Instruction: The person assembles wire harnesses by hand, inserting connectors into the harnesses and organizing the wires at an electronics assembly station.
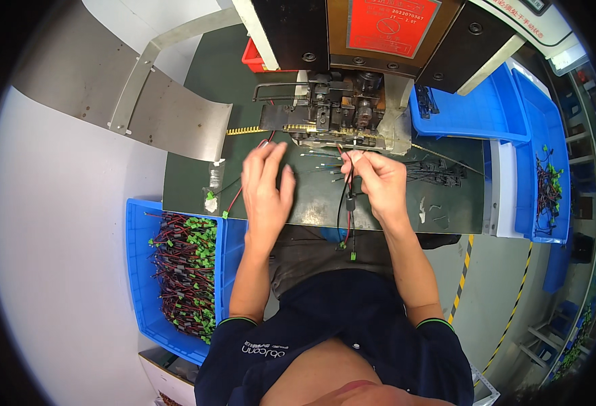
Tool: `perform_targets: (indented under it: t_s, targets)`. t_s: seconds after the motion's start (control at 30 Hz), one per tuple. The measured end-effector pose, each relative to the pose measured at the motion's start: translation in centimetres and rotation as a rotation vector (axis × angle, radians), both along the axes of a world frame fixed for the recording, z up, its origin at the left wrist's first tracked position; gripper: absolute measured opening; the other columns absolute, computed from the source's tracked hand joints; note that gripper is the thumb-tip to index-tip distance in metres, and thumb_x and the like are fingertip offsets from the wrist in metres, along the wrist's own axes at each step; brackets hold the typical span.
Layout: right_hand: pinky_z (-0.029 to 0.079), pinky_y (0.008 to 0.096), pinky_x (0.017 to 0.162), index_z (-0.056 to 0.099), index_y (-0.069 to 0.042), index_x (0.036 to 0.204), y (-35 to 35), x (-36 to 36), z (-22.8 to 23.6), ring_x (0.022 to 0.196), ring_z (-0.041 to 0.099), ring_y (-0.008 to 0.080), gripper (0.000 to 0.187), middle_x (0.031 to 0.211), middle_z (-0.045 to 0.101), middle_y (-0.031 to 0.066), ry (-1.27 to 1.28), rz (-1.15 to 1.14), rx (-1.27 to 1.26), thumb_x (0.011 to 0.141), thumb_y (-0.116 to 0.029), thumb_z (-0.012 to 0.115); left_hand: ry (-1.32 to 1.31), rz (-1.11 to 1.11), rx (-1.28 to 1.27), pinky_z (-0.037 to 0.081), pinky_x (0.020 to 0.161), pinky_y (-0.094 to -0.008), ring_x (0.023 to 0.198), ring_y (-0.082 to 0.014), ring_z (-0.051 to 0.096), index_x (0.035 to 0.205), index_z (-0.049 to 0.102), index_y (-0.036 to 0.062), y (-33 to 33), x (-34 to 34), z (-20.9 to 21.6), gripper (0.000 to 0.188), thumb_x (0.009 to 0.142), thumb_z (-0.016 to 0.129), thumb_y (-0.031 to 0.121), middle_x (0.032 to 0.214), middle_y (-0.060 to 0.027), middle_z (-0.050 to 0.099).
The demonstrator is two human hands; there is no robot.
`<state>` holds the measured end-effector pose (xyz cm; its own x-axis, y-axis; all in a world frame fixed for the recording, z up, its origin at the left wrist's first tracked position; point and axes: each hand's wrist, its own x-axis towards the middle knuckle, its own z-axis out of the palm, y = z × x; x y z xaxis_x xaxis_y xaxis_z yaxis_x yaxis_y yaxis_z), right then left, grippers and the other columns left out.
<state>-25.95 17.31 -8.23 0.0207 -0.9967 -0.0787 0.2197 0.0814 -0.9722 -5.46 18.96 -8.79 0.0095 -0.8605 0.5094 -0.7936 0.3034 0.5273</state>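
Observation:
My right hand (383,184) pinches a red-and-black wire lead just in front of the crimping machine (342,105). Below the fingers hangs the rest of the lead, with a black cylindrical sleeve (350,203) and a green connector (353,256) at its lower end. My left hand (267,186) is at the table's left side, fingers extended and thumb apart. Another red-and-black wire (234,199) passes behind that hand, with a small green connector (225,214) near the table edge. Whether the left fingers touch this wire is hidden.
At lower left stands a blue bin (135,271) full of leads with green connectors. Black leads (440,172) lie on the dark green table (311,203), right of my hands. Blue trays (473,122) stand at the right. A curved metal guard (176,122) juts in from the left.

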Motion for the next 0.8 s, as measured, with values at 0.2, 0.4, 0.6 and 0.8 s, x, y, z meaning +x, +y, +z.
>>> perform_targets:
  t_s: [0.2,0.4,0.6,0.8]
  targets:
    - [0.023,0.0171,0.042,0.074,0.002,0.094,-1.7,0.0,-1.0,0.056,0.051,0.0004,0.021,0.078,0.07,0.0029,-0.018,-0.046,0.032,0.097,-0.017,0.065,-0.189,0.1,0.026,0.041,0.101,-0.0447,0.121,-0.0334,0.053,0.12,0.063,0.0026,-0.9,2.2,-3.0,0.035,0.086,0.071,0.01,0.129,-0.0164,0.057]
    - [0.023,0.0179,0.043,0.074,0.002,0.094,-2.0,-0.2,-0.9,0.057,0.051,0.0001,0.022,0.076,0.069,0.0018,-0.067,-0.027,0.134,0.097,-0.018,0.065,-0.062,0.109,0.006,0.042,0.08,-0.0404,0.088,-0.029,0.056,0.099,0.063,0.0034,0.5,2.3,-3.3,0.02,0.082,0.075,0.006,0.095,-0.0096,0.059]
    - [0.023,0.0168,0.042,0.073,0.004,0.097,-2.1,-0.1,-0.4,0.058,0.053,0.0012,0.02,0.078,0.07,0.0026,-0.16,-0.029,0.185,0.096,-0.015,0.065,-0.091,0.128,0.015,0.043,0.076,-0.0391,0.085,-0.0272,0.056,0.102,0.067,0.0036,0.7,1.8,-3.4,0.019,0.084,0.074,0.009,0.091,-0.0104,0.056]
    - [0.024,0.0162,0.042,0.072,0.003,0.098,-2.1,-0.1,-0.3,0.06,0.056,0.0021,0.018,0.079,0.07,0.0029,-0.176,-0.018,0.205,0.095,-0.013,0.064,0.055,0.13,-0.095,0.045,0.069,-0.0387,0.079,-0.0278,0.057,0.103,0.068,0.0022,0.5,2.0,-4.1,0.015,0.088,0.07,0.004,0.094,-0.013,0.059]
